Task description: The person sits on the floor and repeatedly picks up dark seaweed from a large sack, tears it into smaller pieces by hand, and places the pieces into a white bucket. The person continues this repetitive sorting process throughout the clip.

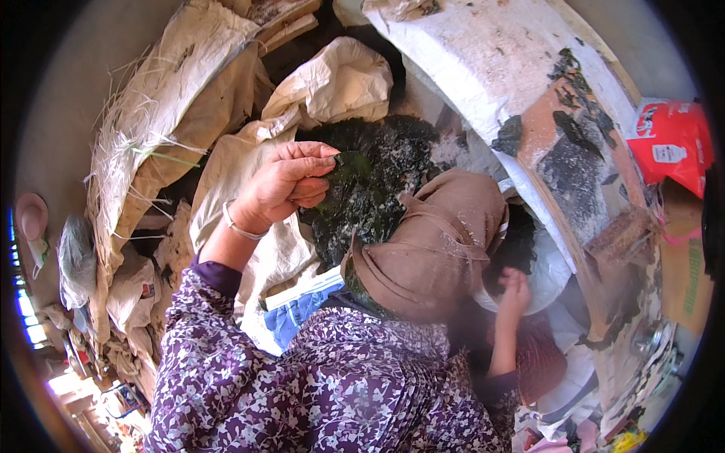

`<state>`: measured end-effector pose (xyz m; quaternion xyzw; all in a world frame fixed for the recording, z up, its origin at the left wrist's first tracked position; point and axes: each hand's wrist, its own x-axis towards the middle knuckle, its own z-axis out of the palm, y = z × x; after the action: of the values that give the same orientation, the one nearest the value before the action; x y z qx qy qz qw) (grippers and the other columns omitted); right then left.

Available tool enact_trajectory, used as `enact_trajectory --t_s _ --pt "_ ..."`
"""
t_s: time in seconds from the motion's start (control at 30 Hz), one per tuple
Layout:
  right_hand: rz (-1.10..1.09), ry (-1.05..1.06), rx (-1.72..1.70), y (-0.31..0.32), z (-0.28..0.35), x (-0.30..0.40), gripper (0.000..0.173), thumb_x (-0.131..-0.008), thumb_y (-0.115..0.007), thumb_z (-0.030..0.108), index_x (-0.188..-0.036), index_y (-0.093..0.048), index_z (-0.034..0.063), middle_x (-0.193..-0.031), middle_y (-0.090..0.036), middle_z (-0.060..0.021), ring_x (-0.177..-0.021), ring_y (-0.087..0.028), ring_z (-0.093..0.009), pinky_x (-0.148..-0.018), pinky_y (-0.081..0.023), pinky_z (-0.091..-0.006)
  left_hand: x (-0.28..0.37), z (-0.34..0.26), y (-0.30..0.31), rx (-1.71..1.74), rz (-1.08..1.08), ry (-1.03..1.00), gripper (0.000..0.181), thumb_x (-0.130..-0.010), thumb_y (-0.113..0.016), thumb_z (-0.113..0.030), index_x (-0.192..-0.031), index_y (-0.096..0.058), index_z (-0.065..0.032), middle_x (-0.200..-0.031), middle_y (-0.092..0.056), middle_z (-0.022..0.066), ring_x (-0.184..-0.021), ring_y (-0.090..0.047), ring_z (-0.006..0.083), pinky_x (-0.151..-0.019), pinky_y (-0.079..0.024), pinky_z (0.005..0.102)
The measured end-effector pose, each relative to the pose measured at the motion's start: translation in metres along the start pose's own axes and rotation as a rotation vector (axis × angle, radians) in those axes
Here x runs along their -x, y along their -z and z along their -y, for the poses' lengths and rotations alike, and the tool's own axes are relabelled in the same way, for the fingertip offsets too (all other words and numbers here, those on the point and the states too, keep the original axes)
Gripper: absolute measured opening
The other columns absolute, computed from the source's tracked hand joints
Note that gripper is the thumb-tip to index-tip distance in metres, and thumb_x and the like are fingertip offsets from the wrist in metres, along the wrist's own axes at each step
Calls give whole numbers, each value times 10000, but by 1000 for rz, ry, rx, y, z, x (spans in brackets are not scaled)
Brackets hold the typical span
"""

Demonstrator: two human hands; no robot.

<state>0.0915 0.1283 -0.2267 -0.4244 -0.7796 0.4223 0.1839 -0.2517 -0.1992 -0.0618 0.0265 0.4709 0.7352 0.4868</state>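
Observation:
My left hand point(289, 180) pinches the edge of a dark green leafy sheet point(354, 164), which looks like seaweed, between thumb and forefinger. Behind it lies a heap of dark, wet-looking seaweed point(391, 136) flecked with white grains, in the mouth of a rolled-back woven sack point(334, 79). To the right, my right hand point(514, 291) is blurred, beside a white bag or tub point(552, 257) with a dark inside. Its fingers look curled, and whether they hold anything is unclear. A brown apron point(430, 243) sprinkled with white grains covers my lap between the hands.
A board covered with white sheeting point(453, 56) runs along the right, bearing seaweed scraps point(575, 133) and whitish grains. Beyond it are a red plastic bag point(671, 141) and a cardboard box point(682, 272). Another woven sack point(164, 130) with frayed strands stands at left.

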Motion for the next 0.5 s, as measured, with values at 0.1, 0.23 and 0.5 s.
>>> enact_trajectory --t_s 0.1,0.23,0.5 --pt "-28 86 -285 13 64 -9 220 -1000 -556 198 -1102 -648 27 -1075 -657 -62 -858 -604 -121 -790 -501 -269 20 -32 -42 -66 48 -91 135 -981 -546 -100 -1060 -648 -62 -522 -375 -55 -407 -274 52 -421 -228 239" --pt "176 335 -521 26 176 3 223 -974 -573 160 -1128 -640 14 -1100 -652 -90 -886 -626 -145 -801 -534 -302 42 -63 -109 5 203 -191 110 -1011 -513 -138 -1066 -586 -76 -520 -417 -18 -390 -295 71 -415 -245 245" --pt "781 811 -601 10 289 54 392 -945 -626 192 -1277 -522 11 -1048 -641 -154 -1029 -624 -275 -928 -486 -396 77 -33 -205 91 216 -202 149 -1026 -451 -170 -1082 -538 -64 -616 -487 43 -392 -371 128 -398 -310 293"
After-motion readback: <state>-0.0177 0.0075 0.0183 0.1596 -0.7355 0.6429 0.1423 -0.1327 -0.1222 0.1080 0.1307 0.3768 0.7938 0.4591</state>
